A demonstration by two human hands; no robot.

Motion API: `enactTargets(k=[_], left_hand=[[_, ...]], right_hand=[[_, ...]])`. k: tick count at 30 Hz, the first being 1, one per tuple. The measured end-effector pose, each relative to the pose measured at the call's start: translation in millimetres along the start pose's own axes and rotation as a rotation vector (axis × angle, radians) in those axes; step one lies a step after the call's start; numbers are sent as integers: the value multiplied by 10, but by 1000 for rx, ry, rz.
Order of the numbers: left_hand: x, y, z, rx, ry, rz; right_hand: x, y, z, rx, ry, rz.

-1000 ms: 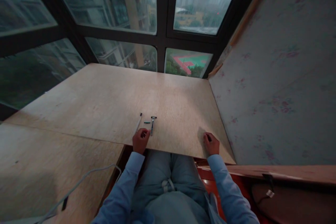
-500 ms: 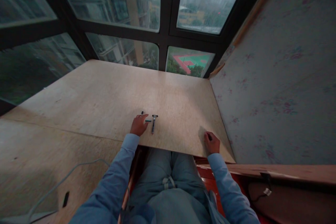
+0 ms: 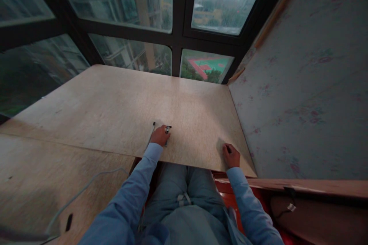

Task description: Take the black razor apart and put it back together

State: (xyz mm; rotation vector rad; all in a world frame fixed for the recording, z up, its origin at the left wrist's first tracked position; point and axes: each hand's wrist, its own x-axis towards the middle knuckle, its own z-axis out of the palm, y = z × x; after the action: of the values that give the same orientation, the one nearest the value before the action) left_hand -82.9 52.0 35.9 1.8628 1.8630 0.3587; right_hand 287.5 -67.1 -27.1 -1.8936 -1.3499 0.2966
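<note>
My left hand [image 3: 160, 135] is closed around the handle of a razor [image 3: 168, 127], whose dark head sticks out beyond the fingertips. Most of the handle is hidden beneath the hand. Just left of it lies a thin, light stick with a dark tip [image 3: 154, 123], partly covered by the hand and wrist; its kind cannot be made out. My right hand [image 3: 231, 155] rests on the wooden tabletop [image 3: 195, 111] near its right front edge, curled into a loose fist with nothing visible in it.
Dark-framed windows [image 3: 178, 40] border the far side of the tabletop, and a flowered wall [image 3: 296, 95] rises on the right. A pale cable [image 3: 83, 189] runs over the lower board at left, near a dark slot [image 3: 69, 222]. My legs are under the front edge.
My left hand has moved right, from beside the razor onto its handle, and closed. A small bar seen by its fingers is now out of sight. My right hand has stayed put.
</note>
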Motion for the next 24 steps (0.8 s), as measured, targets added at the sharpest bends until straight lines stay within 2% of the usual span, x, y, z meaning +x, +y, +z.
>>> enactTargets(k=[9,13,16,18,22,24], left_hand=[[-60,61,-35,-185,78,-44],[-168,126,-72,-366,149,-33],[-283,202,-75,-509,157,-27],[-370,272,-68,-699,132,-36],[-557,452,-55,-1270,17,-106],[-650,556,-54,-1428,-31,-122]], right_hand=[[-6,-25,-7,19,7,-1],[-14,-41,-5,34,8,-1],[-19,-52,0,47,8,2],[-21,-55,2,59,9,1],[-22,-58,0,93,-3,3],[-22,-63,-3,113,-7,11]])
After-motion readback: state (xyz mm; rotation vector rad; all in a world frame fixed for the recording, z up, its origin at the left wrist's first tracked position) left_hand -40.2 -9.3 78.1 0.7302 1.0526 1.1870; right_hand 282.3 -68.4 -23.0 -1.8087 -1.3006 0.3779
